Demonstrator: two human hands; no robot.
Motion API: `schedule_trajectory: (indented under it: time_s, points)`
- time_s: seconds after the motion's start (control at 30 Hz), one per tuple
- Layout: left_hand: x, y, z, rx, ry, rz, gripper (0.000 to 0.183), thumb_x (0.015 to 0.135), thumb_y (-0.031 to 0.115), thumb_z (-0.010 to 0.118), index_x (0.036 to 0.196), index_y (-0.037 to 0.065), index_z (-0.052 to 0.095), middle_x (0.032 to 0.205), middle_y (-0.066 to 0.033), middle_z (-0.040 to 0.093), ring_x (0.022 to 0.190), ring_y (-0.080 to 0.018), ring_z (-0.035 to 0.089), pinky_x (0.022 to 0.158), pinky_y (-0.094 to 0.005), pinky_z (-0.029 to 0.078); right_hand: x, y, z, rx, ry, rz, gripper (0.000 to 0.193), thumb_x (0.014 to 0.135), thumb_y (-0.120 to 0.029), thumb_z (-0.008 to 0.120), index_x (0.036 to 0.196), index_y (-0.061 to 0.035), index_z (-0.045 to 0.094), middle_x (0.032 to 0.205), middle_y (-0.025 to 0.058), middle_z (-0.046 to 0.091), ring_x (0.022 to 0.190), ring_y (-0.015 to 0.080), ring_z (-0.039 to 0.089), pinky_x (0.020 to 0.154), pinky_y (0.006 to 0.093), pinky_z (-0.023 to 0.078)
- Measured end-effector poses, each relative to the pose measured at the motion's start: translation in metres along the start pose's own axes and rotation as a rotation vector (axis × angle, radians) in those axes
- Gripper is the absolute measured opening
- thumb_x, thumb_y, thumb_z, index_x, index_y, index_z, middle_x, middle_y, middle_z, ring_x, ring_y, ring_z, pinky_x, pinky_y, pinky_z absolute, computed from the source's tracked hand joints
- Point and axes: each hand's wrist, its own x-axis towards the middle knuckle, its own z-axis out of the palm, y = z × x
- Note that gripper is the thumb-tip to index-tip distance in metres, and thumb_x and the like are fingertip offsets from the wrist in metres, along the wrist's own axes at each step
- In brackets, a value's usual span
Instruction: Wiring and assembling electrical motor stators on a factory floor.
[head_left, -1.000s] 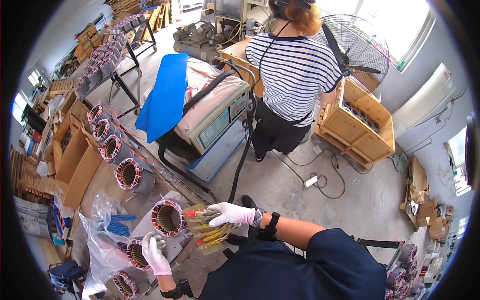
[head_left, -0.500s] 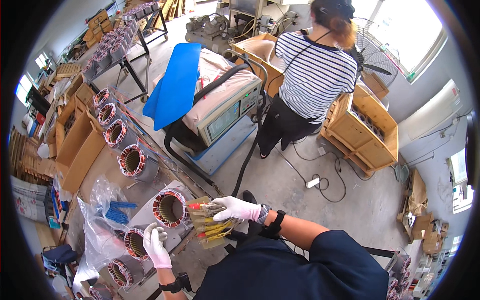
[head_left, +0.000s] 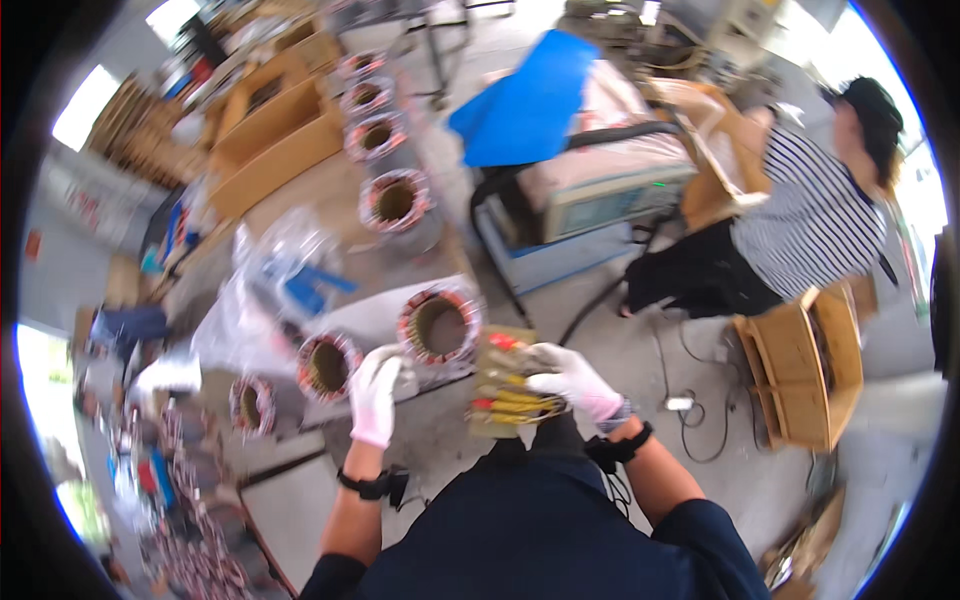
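Observation:
My left hand, in a white glove, is raised between two motor stators. It holds nothing and its fingers are apart, slightly curled. The larger stator stands upright beyond it, and a smaller stator lies just to its left. My right hand, also gloved, is closed on the clips along the right side of a pale board. Yellow and red test clips lie across that board; blur hides exactly which ones my fingers grip.
More stators line the bench, with a clear plastic bag beside them. A tester under blue sheets stands ahead. A person in a striped top bends by wooden crates; cables cross the floor.
My view has swung left, so the bench and tester appear farther right. My left hand has come nearer the larger stator. The person has gone from standing to bending over. My right hand stays on the board.

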Motion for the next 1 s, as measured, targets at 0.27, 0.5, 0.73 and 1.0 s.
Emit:
schedule_trajectory:
  time_s: [0.27,0.5,0.73,1.0]
  points:
    - [-0.016,-0.016,-0.002,-0.1,-0.036,-0.106,0.022,0.1,0.01,0.054,0.118,0.0,0.064,0.098,-0.0055,0.07,0.081,-0.01,0.065,0.075,-0.0234,0.052,0.009,-0.004,0.006,-0.029,-0.034,0.017,0.062,0.086,-0.023,0.079,0.134,0.0066,0.052,0.127,0.0103,0.062,0.118,0.0163,0.056,0.105,0.0322,0.043]
    - [-0.018,-0.024,-0.007,-0.064,-0.028,-0.131,0.023,0.101,0.011,0.052,0.118,-0.001,0.062,0.095,-0.0049,0.067,0.078,-0.0096,0.064,0.074,-0.0241,0.052,0.009,-0.011,0.013,-0.016,-0.025,0.032,0.073,0.084,-0.03,0.08,0.138,0.0084,0.049,0.13,0.0121,0.061,0.12,0.0177,0.055,0.107,0.0324,0.041]
    - [-0.016,-0.02,0.0,-0.104,-0.073,-0.138,0.023,0.101,0.01,0.054,0.119,0.0,0.064,0.098,-0.0074,0.069,0.084,-0.0127,0.066,0.078,-0.0267,0.054,0.006,-0.012,0.011,0.011,-0.033,0.047,0.06,0.087,-0.022,0.077,0.134,0.005,0.052,0.129,0.0098,0.062,0.12,0.0164,0.055,0.107,0.0322,0.041]
    - [-0.002,-0.012,0.021,-0.013,-0.111,-0.075,0.025,0.1,0.011,0.056,0.122,0.0,0.063,0.098,-0.0057,0.069,0.082,-0.0104,0.065,0.077,-0.0248,0.052,0.015,-0.002,0.004,0.057,0.002,0.03,0.055,0.088,-0.018,0.074,0.133,0.0076,0.053,0.124,0.0105,0.064,0.114,0.0157,0.058,0.102,0.03,0.044]
